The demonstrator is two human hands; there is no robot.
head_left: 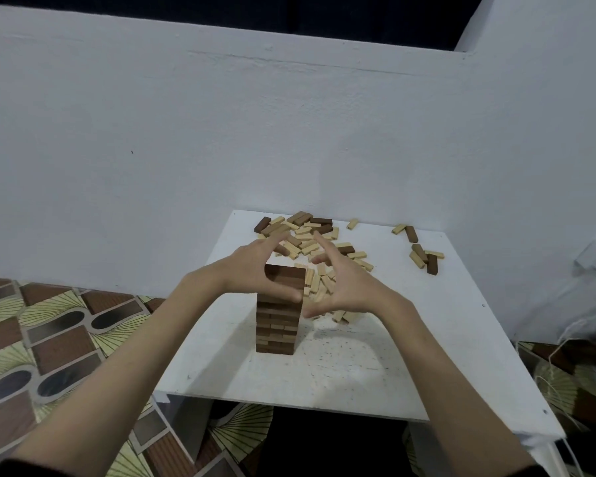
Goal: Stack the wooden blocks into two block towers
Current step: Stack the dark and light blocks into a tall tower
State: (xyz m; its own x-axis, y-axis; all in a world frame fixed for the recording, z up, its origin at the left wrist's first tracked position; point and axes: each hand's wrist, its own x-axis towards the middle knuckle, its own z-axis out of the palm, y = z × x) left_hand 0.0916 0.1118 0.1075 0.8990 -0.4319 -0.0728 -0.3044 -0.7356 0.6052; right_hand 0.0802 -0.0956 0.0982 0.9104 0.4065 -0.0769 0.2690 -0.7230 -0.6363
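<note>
A block tower (277, 321) of dark and light wooden blocks stands on the small white table (358, 373). My left hand (252, 266) is against the tower's upper left side, thumb across its near face, fingers spread. My right hand (344, 287) hovers just right of the tower top, fingers apart, holding nothing. Behind the hands lies a pile of loose blocks (307, 235). A smaller group of blocks (422, 254) lies at the table's far right.
A white wall runs close behind the table. Patterned flooring (55, 339) lies to the left. A plastic bag and string (592, 311) sit right of the table. The near table part, right of the tower, is bare.
</note>
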